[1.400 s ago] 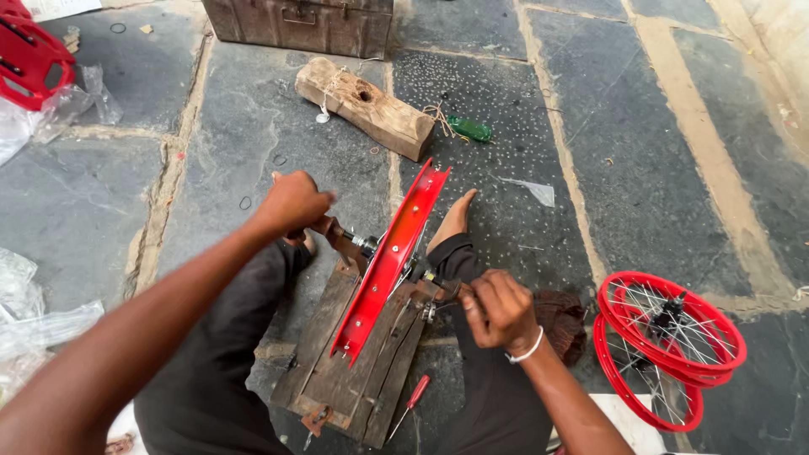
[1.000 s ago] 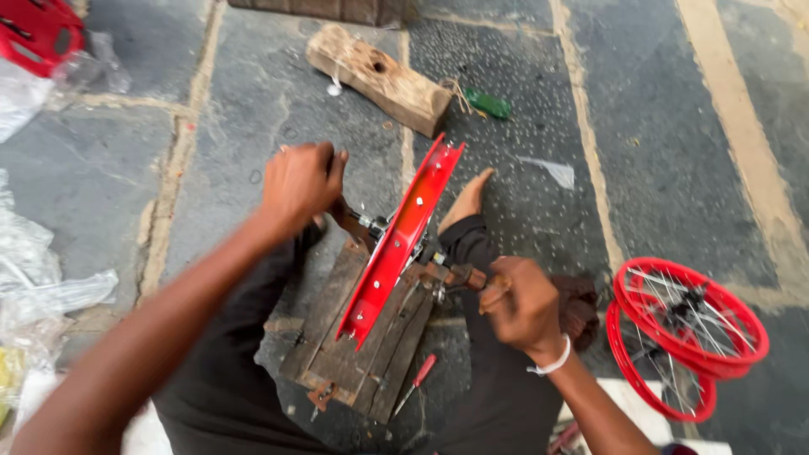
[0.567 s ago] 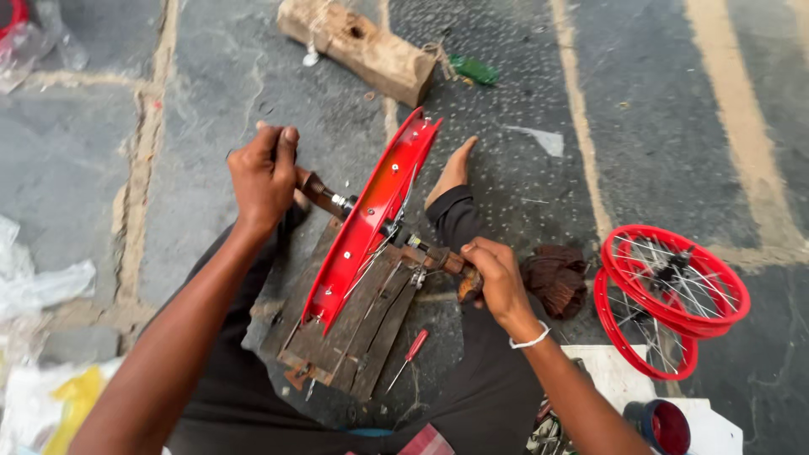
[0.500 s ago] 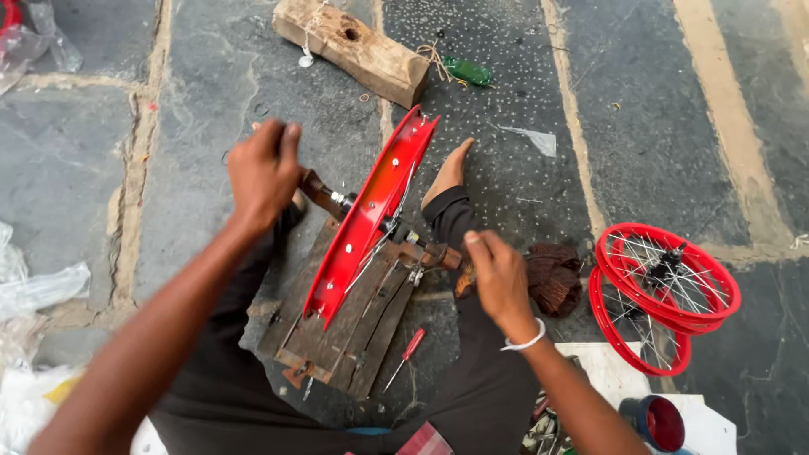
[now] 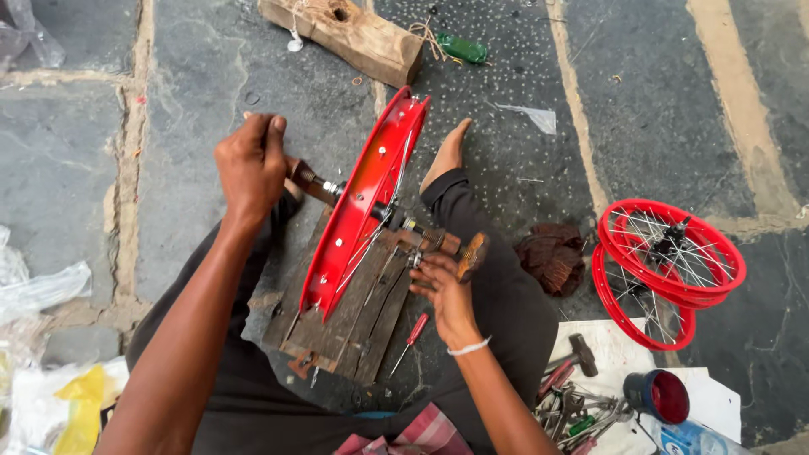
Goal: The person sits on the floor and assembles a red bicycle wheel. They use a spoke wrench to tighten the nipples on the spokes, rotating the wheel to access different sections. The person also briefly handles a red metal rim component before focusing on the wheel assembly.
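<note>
1. Your left hand (image 5: pixel 251 164) is closed around the axle end left of the red wheel rim (image 5: pixel 358 206);
2. Your right hand (image 5: pixel 445 282) pinches the wooden-handled tool (image 5: pixel 469 255);
3. The rim stands tilted on the wooden board (image 5: pixel 354 316) across your lap.

Stone floor (image 5: pixel 674 126) bears wooden block (image 5: pixel 350 35), finished wheels (image 5: pixel 666 265), rag (image 5: pixel 552 257).

left hand (image 5: pixel 250 164) fisted, right hand (image 5: pixel 445 286) fingers curled.
</note>
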